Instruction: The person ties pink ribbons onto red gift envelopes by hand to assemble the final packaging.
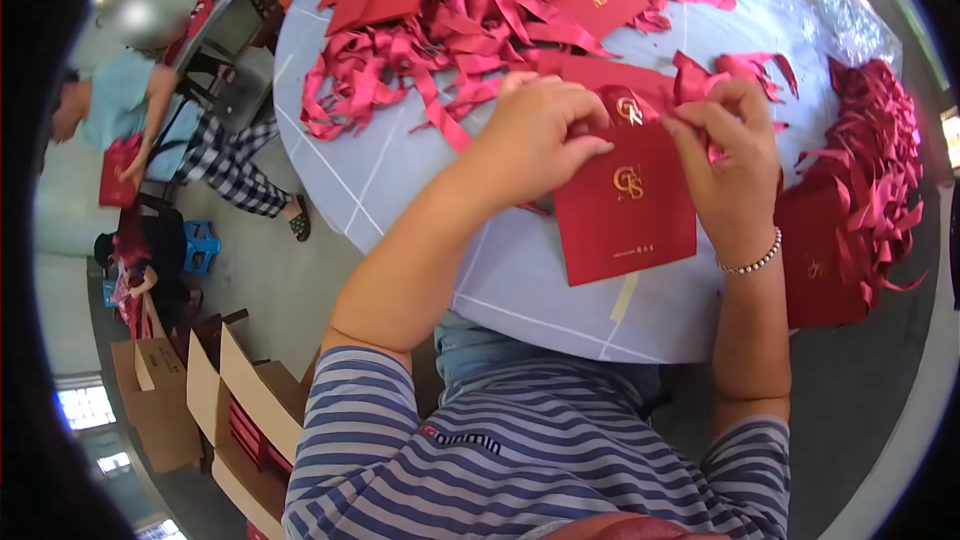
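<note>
A flat red gift bag (628, 225) with a gold monogram lies before me, its lower end near the table's front edge. My left hand (548, 130) is closed at the bag's upper left corner, thumb and fingers pinched together. At its upper right corner, my right hand (732, 150) is closed too, with a beaded bracelet at the wrist. Between the two hands, a second gold monogram (629, 110) shows on glossy red material. Whether the fingertips also grip ribbon is hidden. More red bags lie just behind my hands, with a pink-red ribbon (755, 72) beside the right one.
Red bags with tangled ribbons (490, 10) cover the far side of the round table (350, 180). A ribboned stack (830, 250) hangs at the right edge, near clear plastic wrap (850, 15). Co-workers stand at left and beyond. Open cardboard boxes (245, 380) sit lower left.
</note>
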Motion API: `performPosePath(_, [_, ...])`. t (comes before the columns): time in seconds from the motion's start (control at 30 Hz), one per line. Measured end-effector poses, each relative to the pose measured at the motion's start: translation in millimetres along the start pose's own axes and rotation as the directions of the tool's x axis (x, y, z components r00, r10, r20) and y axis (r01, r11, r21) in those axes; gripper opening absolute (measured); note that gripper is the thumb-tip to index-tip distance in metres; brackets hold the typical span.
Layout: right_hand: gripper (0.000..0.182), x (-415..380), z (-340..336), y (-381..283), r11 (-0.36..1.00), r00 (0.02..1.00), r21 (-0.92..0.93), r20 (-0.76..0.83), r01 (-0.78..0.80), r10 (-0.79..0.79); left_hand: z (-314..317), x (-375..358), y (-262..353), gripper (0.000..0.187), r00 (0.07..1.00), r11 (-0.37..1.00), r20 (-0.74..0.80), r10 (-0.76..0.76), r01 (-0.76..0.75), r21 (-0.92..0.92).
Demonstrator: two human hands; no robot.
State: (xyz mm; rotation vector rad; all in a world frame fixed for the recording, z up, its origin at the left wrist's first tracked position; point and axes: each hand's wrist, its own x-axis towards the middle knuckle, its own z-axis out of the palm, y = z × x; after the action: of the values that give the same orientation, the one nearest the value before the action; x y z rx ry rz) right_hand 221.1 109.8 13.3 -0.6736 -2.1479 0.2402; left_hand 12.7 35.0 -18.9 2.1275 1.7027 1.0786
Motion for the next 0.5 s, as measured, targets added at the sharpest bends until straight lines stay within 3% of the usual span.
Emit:
performPosePath(0.03, [0.013, 3, -4, 0, 1.000, 1.000, -0.008, 0.011, -0.019, 0.019, -2, 0, 2, 0.016, 1.000, 1.000, 0.000, 0.009, -0.009, 0.004])
performPosePath(0.1, [0.012, 6, -8, 0, 0.962, 0.973, -0.148, 0.013, 0.230, -0.231, -2, 1, 2, 0.016, 1.000, 1.000, -0.013, 0.022, -0.022, -0.005])
performPosePath(0.13, [0.011, 0, -3, 1, 0.987, 0.983, 0.007, 0.091, 0.161, -0.161, -2, 2, 3, 0.016, 1.000, 1.000, -0.005, 0.017, -0.017, -0.010])
performPosePath(0.2, [0.010, -7, 6, -3, 0.945, 0.956, 0.301, 0.290, -0.125, 0.034, -3, 4, 4, 0.017, 0.991, 0.991, -0.034, 0.130, -0.131, -0.009])
performPosePath(0.23, [0.010, -8, 11, 1, 0.964, 0.962, 0.262, 0.270, -0.036, -0.037, -3, 4, 5, 0.017, 0.992, 0.992, -0.022, 0.125, -0.125, -0.016])
performPosePath(0.27, [0.010, -7, 10, 2, 0.964, 0.961, 0.261, 0.276, -0.052, -0.023, -4, 5, 5, 0.017, 0.986, 0.987, -0.057, 0.159, -0.159, -0.001])
performPosePath(0.37, [0.012, 6, 3, -5, 0.927, 0.948, 0.296, 0.284, -0.231, 0.146, -17, 8, 8, 0.019, 0.992, 0.992, -0.049, 0.118, -0.120, -0.026])
performPosePath(0.47, [0.013, 14, 1, -5, 0.939, 0.940, 0.207, 0.266, -0.274, 0.215, -28, 10, 5, 0.020, 0.997, 0.997, -0.007, 0.079, -0.079, -0.021])
performPosePath(0.5, [0.013, 13, 3, -5, 0.937, 0.936, 0.205, 0.272, -0.284, 0.224, -27, 11, 1, 0.019, 0.998, 0.992, 0.054, 0.029, -0.022, -0.121])
